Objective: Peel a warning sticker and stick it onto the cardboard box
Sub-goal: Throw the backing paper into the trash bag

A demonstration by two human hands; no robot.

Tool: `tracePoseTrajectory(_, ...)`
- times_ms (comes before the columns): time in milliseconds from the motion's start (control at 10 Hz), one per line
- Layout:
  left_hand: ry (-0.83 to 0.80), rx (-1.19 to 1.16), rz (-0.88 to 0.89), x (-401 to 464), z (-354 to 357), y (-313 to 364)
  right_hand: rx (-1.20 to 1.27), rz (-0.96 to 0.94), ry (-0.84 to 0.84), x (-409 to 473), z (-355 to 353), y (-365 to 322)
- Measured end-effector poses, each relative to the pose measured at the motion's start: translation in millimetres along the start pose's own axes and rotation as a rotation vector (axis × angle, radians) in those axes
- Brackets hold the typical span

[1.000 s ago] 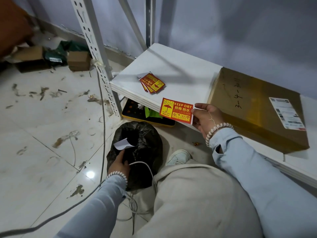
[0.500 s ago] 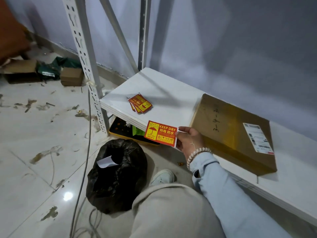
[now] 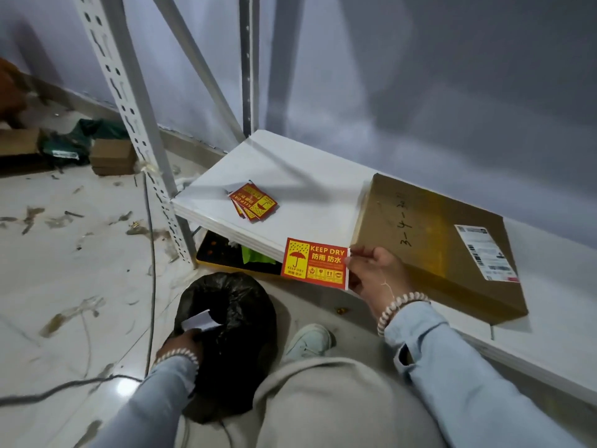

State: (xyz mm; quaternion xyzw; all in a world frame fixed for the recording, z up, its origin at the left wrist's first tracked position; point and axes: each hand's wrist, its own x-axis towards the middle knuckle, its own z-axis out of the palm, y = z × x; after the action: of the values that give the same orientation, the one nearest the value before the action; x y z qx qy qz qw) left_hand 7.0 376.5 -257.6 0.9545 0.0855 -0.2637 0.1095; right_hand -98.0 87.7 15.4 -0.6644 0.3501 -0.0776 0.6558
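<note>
My right hand (image 3: 374,274) pinches the right edge of a red and yellow "KEEP DRY" sticker (image 3: 315,262), held flat in the air just left of the cardboard box (image 3: 433,240). The box lies on the white shelf board (image 3: 300,176) and bears a white shipping label (image 3: 486,252) and handwriting. A small pile of spare stickers (image 3: 253,202) lies on the shelf to the left. My left hand (image 3: 181,342) is low over the black rubbish bag (image 3: 232,321), at the edge of a white backing paper (image 3: 200,320); whether it grips the paper is unclear.
A perforated metal rack upright (image 3: 129,101) stands left of the shelf, with diagonal braces behind. A yellow-rimmed black tray (image 3: 223,253) sits under the shelf. A cable (image 3: 151,253) runs over the dirty tiled floor. Small cartons (image 3: 111,156) lie far left. My knee and white shoe (image 3: 310,339) are below.
The view tilted up and back down. My left hand went out of view half a second ago and is back at the bag by the white paper. The right hand still holds the sticker.
</note>
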Motion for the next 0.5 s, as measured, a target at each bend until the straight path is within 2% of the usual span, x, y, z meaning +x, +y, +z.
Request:
tracePoseTrajectory(100,-0.037,0.018,-0.055,-18,-28,12,-0.038,-0.026,-0.041,6,11,1)
tracePoseTrajectory(200,-0.064,0.079,-0.029,-10,-20,7,-0.006,-0.023,-0.079,15,21,1)
tracePoseTrajectory(300,-0.036,0.105,0.054,-20,-19,15,0.026,-0.009,-0.086,21,29,2)
tracePoseTrajectory(500,-0.115,0.248,0.288,-13,1,25,0.062,0.044,-0.119,26,45,11)
